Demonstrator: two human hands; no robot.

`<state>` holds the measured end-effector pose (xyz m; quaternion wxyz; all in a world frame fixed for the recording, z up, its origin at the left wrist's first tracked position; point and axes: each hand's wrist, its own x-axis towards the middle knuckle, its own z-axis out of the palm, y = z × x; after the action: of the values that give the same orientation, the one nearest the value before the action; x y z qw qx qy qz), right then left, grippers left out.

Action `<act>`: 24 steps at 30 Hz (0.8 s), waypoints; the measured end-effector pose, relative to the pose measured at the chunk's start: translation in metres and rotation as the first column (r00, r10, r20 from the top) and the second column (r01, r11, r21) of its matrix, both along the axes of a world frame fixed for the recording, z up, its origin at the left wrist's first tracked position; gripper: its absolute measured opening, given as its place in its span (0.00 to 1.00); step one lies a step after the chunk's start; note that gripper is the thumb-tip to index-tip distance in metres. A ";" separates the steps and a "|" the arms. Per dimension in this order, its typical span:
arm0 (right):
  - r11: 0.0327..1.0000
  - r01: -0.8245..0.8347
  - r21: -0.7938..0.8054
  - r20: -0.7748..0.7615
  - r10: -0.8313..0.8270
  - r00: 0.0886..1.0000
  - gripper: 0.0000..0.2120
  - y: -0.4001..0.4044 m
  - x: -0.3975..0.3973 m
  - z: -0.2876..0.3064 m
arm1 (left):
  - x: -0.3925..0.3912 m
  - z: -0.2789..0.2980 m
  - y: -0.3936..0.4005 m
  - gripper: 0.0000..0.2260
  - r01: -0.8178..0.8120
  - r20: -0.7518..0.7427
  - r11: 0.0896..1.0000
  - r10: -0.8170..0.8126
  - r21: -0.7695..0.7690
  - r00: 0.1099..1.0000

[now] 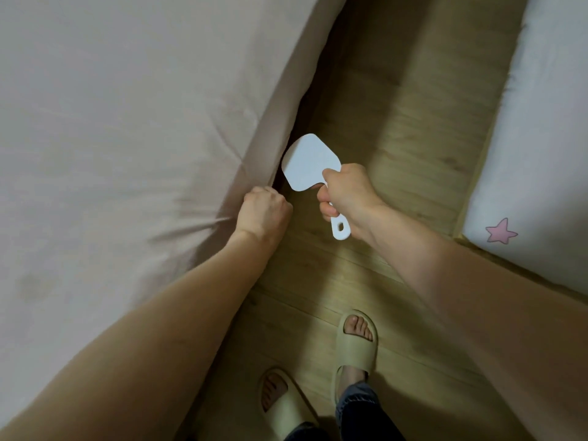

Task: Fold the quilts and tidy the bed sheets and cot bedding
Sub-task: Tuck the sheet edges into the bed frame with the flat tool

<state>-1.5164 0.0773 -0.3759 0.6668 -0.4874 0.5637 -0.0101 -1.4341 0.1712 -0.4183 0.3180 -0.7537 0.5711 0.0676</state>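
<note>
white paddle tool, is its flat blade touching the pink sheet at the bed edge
Cannot tell. In the head view the white paddle tool in the right hand meets the pink sheet outline, but blur and shadow hide any contact.

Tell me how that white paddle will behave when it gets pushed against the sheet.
The paddle probably stays stiff: its flat blade holds its shape unsupported. It seems light, since the right hand carries it by the handle alone. The sheet is floppy, creasing where the left hand grips it.

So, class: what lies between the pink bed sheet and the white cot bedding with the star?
In the head view, a strip of wooden floor separates the bed sheet from the cot bedding; over it the right hand holds a white paddle.
</note>
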 end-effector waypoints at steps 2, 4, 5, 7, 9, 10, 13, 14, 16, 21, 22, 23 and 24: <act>0.999 -0.030 -0.027 -0.023 0.029 0.999 0.08 -0.006 0.003 0.002 | 0.000 -0.007 0.001 0.13 -0.034 -0.029 0.999 0.034 -0.017 0.999; 0.995 -0.085 -0.046 -0.051 0.082 0.995 0.08 -0.008 0.013 -0.001 | 0.006 -0.010 0.002 0.14 -0.017 -0.014 1.000 0.017 -0.016 1.000; 0.991 -0.122 -0.051 -0.070 0.119 0.990 0.07 -0.006 0.021 -0.005 | 0.009 -0.012 0.004 0.14 -0.006 -0.005 1.000 0.006 -0.012 1.000; 0.982 -0.182 -0.052 -0.107 0.175 0.979 0.07 0.002 0.040 -0.015 | 0.012 -0.015 0.008 0.14 0.038 0.000 0.999 -0.038 0.011 0.999; 0.983 -0.181 -0.042 -0.098 0.176 0.979 0.10 0.012 0.054 -0.030 | 0.013 -0.021 0.010 0.14 0.096 0.001 0.995 -0.096 0.036 0.995; 0.983 -0.174 -0.050 -0.086 0.169 0.982 0.10 0.016 0.058 -0.036 | 0.016 -0.023 0.008 0.14 0.133 -0.010 0.990 -0.133 0.038 0.991; 0.989 -0.144 -0.029 -0.074 0.142 0.987 0.09 0.022 0.056 -0.042 | 0.023 -0.024 0.017 0.13 0.201 -0.008 0.977 -0.201 0.075 0.980; 0.992 -0.129 -0.008 -0.081 0.128 0.989 0.09 0.022 0.049 -0.041 | 0.016 -0.025 0.027 0.14 0.184 -0.041 0.978 -0.181 0.097 0.983; 0.989 -0.144 0.020 -0.076 0.145 0.987 0.10 0.024 0.046 -0.042 | 0.003 -0.034 0.055 0.16 0.163 -0.062 0.974 -0.154 0.159 0.986; 0.983 -0.183 0.008 -0.003 0.183 0.983 0.13 0.038 0.100 -0.043 | 0.004 -0.027 0.083 0.18 0.158 -0.043 0.966 -0.153 0.203 0.987; 0.981 -0.193 0.011 0.006 0.192 0.981 0.16 0.040 0.105 -0.042 | 0.004 -0.022 0.082 0.18 0.106 -0.012 0.979 -0.106 0.172 0.994; 0.976 -0.218 -0.003 -0.006 0.218 0.976 0.16 0.040 0.106 -0.044 | 0.004 -0.020 0.082 0.18 0.087 0.013 0.983 -0.090 0.163 0.996; 0.972 -0.235 -0.010 -0.018 0.235 0.972 0.16 0.040 0.100 -0.043 | 0.003 -0.020 0.084 0.18 0.129 0.051 0.982 -0.138 0.140 0.989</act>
<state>-1.4159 0.1177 -0.4191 0.6557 -0.5545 0.5076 0.0696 -1.4311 0.2552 -0.4380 0.3900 -0.6919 0.6045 0.0621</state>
